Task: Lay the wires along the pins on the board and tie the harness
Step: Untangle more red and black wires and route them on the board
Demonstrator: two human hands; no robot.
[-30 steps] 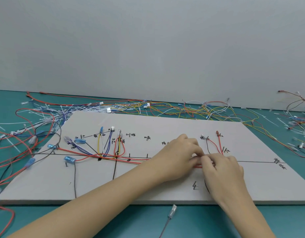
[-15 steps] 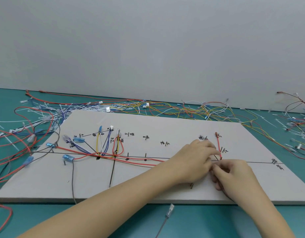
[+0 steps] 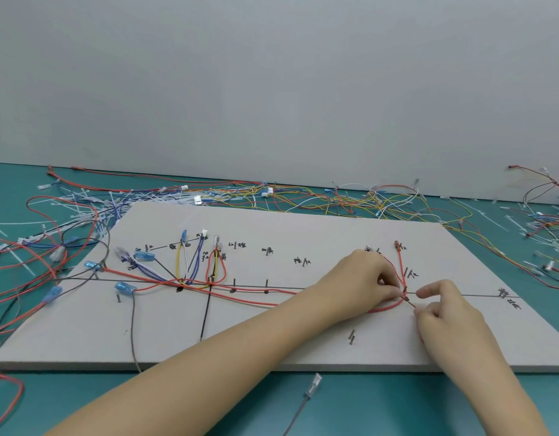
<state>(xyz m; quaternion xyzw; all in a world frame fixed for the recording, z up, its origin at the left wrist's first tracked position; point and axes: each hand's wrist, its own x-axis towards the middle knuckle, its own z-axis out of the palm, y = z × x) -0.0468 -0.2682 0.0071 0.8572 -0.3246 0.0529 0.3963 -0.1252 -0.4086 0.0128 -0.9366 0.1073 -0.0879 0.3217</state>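
Left hand (image 3: 363, 275) reaches across board (image 3: 303, 341), forearm slanting, grip pinched on red wire (image 3: 386, 307) at pin (image 3: 404, 289). Right hand (image 3: 445, 313) beside it, knuckles up, grip pinching thin dark tie (image 3: 410, 303). Red wire loops between hands on board, board on desk (image 3: 208, 404).

We see a teal table (image 3: 366, 413) carrying a pale grey board (image 3: 319, 350) that lies flat on it. Behind the board, loose wires (image 3: 350, 202) in red, yellow, white and blue sprawl in a tangle. Left of the board lie white cable ties (image 3: 73, 199) and more red wires (image 3: 26, 278). In front of the board rests a single grey wire (image 3: 303, 404) with a clear end piece.
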